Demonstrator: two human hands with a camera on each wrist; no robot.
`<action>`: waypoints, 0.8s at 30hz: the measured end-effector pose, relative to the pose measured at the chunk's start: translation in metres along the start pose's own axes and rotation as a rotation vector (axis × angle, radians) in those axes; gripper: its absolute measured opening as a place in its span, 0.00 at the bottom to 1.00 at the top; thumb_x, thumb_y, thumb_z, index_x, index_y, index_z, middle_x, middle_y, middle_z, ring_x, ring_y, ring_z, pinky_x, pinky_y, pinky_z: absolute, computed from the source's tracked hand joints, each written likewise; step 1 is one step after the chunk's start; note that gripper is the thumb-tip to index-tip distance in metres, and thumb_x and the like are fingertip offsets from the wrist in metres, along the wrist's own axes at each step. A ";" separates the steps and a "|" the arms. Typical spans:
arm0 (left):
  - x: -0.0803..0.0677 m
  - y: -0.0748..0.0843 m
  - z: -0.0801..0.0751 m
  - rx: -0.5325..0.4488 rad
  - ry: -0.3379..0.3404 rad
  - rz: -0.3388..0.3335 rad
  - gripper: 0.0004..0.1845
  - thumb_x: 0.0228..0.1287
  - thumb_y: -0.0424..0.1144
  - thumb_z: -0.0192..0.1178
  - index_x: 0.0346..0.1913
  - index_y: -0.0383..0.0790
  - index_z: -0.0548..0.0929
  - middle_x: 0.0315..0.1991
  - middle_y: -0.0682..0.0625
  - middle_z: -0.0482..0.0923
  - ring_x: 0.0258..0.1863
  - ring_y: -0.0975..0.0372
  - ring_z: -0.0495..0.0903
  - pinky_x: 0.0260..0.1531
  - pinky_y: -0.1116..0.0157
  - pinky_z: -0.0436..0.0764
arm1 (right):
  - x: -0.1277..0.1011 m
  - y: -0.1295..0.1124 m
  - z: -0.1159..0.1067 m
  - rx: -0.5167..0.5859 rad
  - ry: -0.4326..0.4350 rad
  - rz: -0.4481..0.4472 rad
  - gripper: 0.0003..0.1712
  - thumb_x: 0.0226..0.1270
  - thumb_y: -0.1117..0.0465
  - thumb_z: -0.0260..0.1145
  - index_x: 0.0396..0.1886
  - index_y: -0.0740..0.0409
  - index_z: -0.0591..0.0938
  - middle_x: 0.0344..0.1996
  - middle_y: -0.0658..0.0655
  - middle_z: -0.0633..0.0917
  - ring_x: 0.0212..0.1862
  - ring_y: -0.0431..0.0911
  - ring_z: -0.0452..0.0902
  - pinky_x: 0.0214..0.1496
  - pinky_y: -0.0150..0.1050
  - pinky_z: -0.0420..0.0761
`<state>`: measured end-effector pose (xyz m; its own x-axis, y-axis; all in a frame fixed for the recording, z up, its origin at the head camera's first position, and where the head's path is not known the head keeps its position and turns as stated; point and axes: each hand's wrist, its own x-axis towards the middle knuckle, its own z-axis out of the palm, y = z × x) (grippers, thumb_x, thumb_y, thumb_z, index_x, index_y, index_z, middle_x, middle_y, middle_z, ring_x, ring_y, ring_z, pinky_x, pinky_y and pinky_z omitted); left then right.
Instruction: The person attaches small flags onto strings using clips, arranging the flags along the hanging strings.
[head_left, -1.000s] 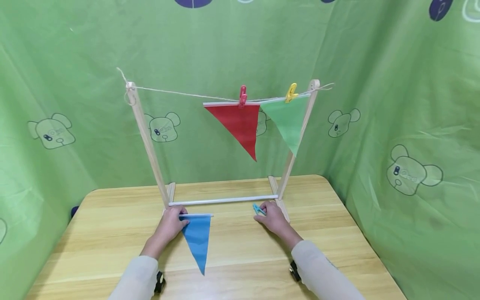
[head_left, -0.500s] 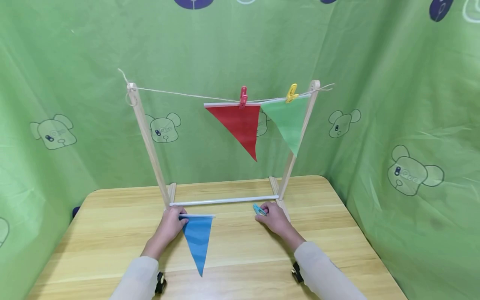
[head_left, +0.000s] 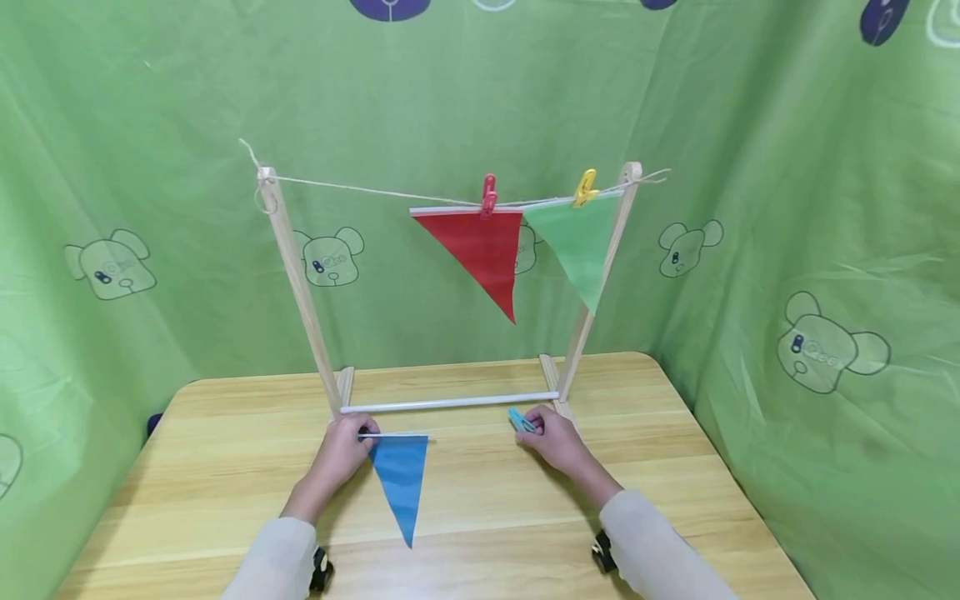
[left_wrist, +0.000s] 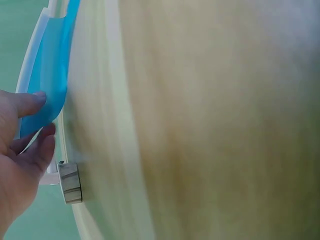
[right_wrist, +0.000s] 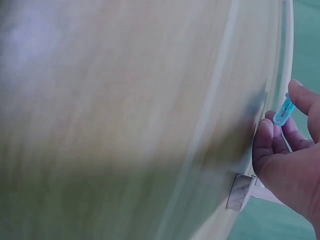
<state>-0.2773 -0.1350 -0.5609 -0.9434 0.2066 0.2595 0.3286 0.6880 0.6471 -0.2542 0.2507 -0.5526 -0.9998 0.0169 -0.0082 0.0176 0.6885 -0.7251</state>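
On the twine line of the wooden rack (head_left: 300,275), a red triangular flag (head_left: 480,254) and a green triangular flag (head_left: 573,250) already hang pegged. Before the rack's base, the left hand (head_left: 341,454) pinches the blue triangular flag (head_left: 401,483) at its corner; the right hand (head_left: 555,437) pinches a blue plastic peg (head_left: 520,421). Hanging it appears to remain.
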 end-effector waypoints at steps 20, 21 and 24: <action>-0.002 0.012 -0.008 -0.206 0.008 -0.083 0.08 0.62 0.22 0.67 0.33 0.40 0.86 0.34 0.44 0.86 0.35 0.61 0.81 0.39 0.66 0.84 | -0.013 -0.011 -0.011 0.072 -0.007 -0.045 0.18 0.67 0.64 0.73 0.54 0.62 0.80 0.37 0.54 0.80 0.40 0.44 0.75 0.39 0.31 0.80; -0.002 0.012 -0.008 -0.219 0.014 -0.077 0.08 0.62 0.23 0.67 0.33 0.40 0.86 0.33 0.45 0.86 0.34 0.62 0.81 0.38 0.67 0.84 | -0.014 -0.011 -0.012 0.084 -0.003 -0.043 0.19 0.67 0.64 0.73 0.55 0.62 0.80 0.38 0.54 0.80 0.41 0.44 0.76 0.40 0.31 0.81; -0.003 0.013 -0.009 -0.250 0.032 -0.057 0.06 0.63 0.25 0.69 0.34 0.40 0.87 0.33 0.47 0.87 0.34 0.63 0.81 0.36 0.70 0.83 | -0.014 -0.013 -0.015 0.116 0.010 -0.053 0.20 0.66 0.65 0.73 0.56 0.63 0.80 0.42 0.57 0.82 0.43 0.46 0.78 0.42 0.31 0.83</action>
<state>-0.2700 -0.1328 -0.5463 -0.9603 0.1474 0.2370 0.2791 0.5036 0.8176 -0.2400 0.2523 -0.5329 -0.9992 -0.0092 0.0385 -0.0364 0.6001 -0.7991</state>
